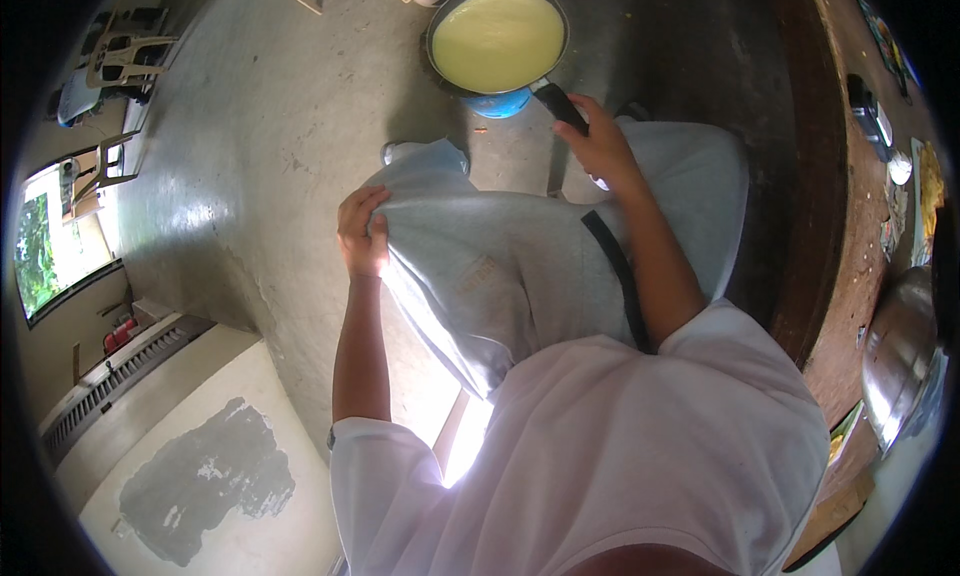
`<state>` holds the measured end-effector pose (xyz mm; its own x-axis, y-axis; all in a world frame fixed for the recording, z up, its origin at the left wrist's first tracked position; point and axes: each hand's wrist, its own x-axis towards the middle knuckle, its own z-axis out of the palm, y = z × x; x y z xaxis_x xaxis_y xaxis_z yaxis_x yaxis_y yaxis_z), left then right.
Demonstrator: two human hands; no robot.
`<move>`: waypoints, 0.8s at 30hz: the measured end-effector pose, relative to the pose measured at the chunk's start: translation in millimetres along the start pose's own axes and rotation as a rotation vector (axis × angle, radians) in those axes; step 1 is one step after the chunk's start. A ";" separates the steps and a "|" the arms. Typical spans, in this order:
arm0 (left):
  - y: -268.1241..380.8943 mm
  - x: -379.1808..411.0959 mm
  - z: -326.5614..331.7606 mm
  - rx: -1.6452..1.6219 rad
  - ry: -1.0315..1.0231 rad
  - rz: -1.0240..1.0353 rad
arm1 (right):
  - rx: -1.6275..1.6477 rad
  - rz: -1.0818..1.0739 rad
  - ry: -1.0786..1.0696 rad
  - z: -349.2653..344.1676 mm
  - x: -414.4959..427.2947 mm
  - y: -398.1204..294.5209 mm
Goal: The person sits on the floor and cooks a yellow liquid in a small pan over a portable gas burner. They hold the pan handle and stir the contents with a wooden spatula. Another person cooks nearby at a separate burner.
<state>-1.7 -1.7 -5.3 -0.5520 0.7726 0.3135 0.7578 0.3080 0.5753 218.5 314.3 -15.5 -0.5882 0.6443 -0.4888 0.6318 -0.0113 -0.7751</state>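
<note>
A round dark frying pan (568, 49) is ahead of me, with a pale yellow layer (497, 37) covering its inside. My right hand (600, 137) is closed around the pan's black handle (559, 104). Under the pan, part of a blue object (501, 104) shows; the pan hides the rest. My left hand (364, 229) rests on my left knee, over the grey cloth (480, 238) of my clothing, its thumb apart from its bent fingers.
A wooden table (844, 276) runs along my right, bearing a shiny metal bowl (896, 358) and a dark device (870, 118). Beige plastic chairs (124, 58) stand far left on the concrete floor (225, 156). A patched wall (210, 478) is at lower left.
</note>
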 end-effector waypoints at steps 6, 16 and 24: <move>2.3 -1.3 1.1 -0.008 0.004 -0.039 | 0.078 -0.095 -0.027 27.6 18.9 6.9; 1.5 -1.7 -0.5 -0.009 -0.003 -0.047 | -0.071 -0.260 0.150 44.8 36.1 29.0; 0.4 -1.6 -0.5 -0.006 0.003 -0.022 | -0.088 -0.197 0.120 37.7 33.5 19.1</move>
<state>-0.7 -3.2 -5.1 -0.5692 0.7643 0.3032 0.7437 0.3213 0.5863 191.9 306.9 -61.8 -0.6434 0.7140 -0.2763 0.5555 0.1870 -0.8102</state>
